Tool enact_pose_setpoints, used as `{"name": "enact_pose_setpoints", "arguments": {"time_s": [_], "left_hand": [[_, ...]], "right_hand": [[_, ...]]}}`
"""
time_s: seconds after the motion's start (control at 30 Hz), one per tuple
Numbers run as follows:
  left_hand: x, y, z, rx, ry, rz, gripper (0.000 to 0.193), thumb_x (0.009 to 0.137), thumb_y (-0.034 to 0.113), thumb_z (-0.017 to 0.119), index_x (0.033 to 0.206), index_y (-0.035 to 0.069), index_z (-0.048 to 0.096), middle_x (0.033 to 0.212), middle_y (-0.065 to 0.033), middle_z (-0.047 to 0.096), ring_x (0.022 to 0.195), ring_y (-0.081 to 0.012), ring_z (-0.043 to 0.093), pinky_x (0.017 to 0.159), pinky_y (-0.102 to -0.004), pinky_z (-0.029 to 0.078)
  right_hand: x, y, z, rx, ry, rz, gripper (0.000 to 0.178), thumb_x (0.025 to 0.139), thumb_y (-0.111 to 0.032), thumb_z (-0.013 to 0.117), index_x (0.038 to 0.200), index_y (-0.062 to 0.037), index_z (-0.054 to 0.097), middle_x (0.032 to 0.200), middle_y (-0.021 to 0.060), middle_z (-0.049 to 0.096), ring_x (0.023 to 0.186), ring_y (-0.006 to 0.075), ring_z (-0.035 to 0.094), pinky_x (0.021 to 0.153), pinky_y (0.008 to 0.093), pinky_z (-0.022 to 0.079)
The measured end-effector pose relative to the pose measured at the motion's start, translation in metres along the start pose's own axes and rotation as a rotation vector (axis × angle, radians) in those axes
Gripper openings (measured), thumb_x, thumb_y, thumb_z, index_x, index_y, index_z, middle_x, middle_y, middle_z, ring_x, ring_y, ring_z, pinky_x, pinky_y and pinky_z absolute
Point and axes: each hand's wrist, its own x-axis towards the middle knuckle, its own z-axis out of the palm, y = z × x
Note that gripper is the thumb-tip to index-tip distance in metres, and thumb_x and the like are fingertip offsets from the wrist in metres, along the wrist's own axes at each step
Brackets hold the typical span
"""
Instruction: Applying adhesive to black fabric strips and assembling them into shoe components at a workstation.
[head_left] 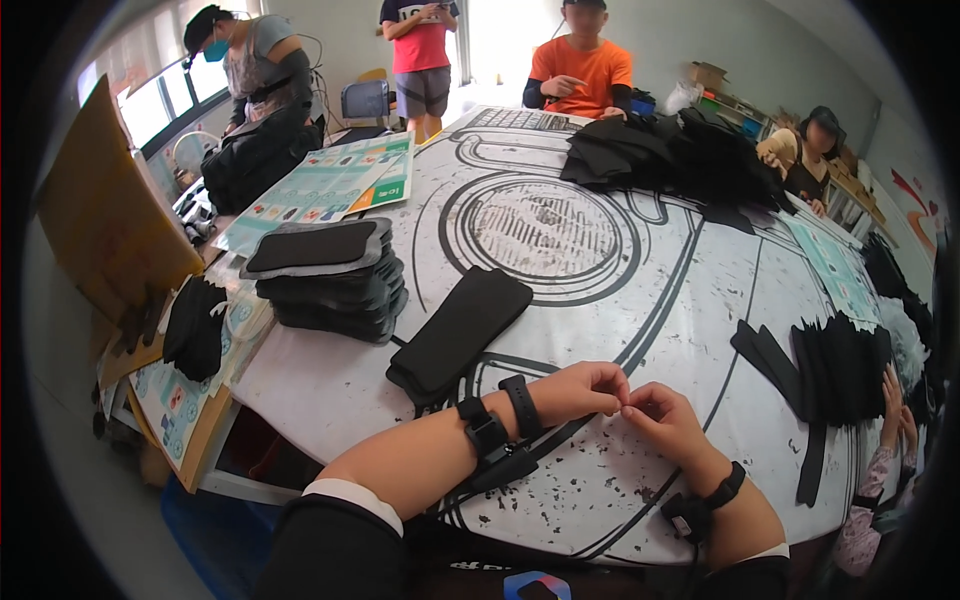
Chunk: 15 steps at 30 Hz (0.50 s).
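Observation:
My left hand (592, 388) and my right hand (664, 420) meet over the printed tabletop, fingertips pinched together. Whatever sits between the fingertips, if anything, is too small to make out. Black straps with small devices circle both wrists. Just beyond my left forearm lies a small flat stack of folded black fabric pieces (462, 330), slanting away from me. Further left stands a taller stack of black fabric pieces with grey edges (325, 285). Long narrow black fabric pieces (840, 372) lie bunched side by side to the right of my right hand.
A big heap of black fabric (675, 160) covers the far right of the table (400, 210). Printed teal sheets (320, 190) lie at the far left. Several people are around the table; another person's hands (893, 410) rest at the right edge. A cardboard panel (115, 190) leans at left.

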Motion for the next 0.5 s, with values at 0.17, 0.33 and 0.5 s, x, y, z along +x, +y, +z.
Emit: {"name": "enact_pose_setpoints", "arguments": {"time_s": [0.17, 0.33, 0.5], "left_hand": [[-0.0004, 0.0056, 0.0029, 0.029, 0.015, -0.026, 0.01, 0.079, 0.005, 0.056, 0.089, 0.003, 0.055, 0.085, -0.002, 0.057, 0.08, -0.0083, 0.052, 0.074, -0.021, 0.043], [-0.0011, 0.0033, 0.002, -0.005, 0.027, -0.038, 0.009, 0.08, 0.003, 0.056, 0.09, 0.002, 0.056, 0.085, -0.003, 0.058, 0.08, -0.0089, 0.054, 0.075, -0.0217, 0.044], [-0.0009, 0.0033, 0.0023, -0.018, 0.016, -0.029, 0.009, 0.081, 0.004, 0.056, 0.09, 0.002, 0.056, 0.085, -0.0033, 0.059, 0.08, -0.0092, 0.055, 0.075, -0.0217, 0.045]], "right_hand": [[-0.001, -0.0025, -0.0023, -0.01, 0.027, 0.006, 0.015, 0.083, -0.014, 0.062, 0.091, -0.0017, 0.058, 0.082, 0.0011, 0.061, 0.075, 0.0057, 0.056, 0.067, 0.0199, 0.045], [-0.0025, -0.008, -0.0023, -0.023, 0.017, 0.027, 0.014, 0.083, -0.013, 0.061, 0.09, -0.0014, 0.058, 0.082, 0.0014, 0.061, 0.075, 0.0057, 0.056, 0.067, 0.0197, 0.045], [-0.003, -0.0095, -0.002, -0.004, 0.006, 0.029, 0.014, 0.083, -0.012, 0.061, 0.09, -0.0009, 0.058, 0.083, 0.0023, 0.061, 0.075, 0.0061, 0.057, 0.067, 0.0199, 0.045]]}}
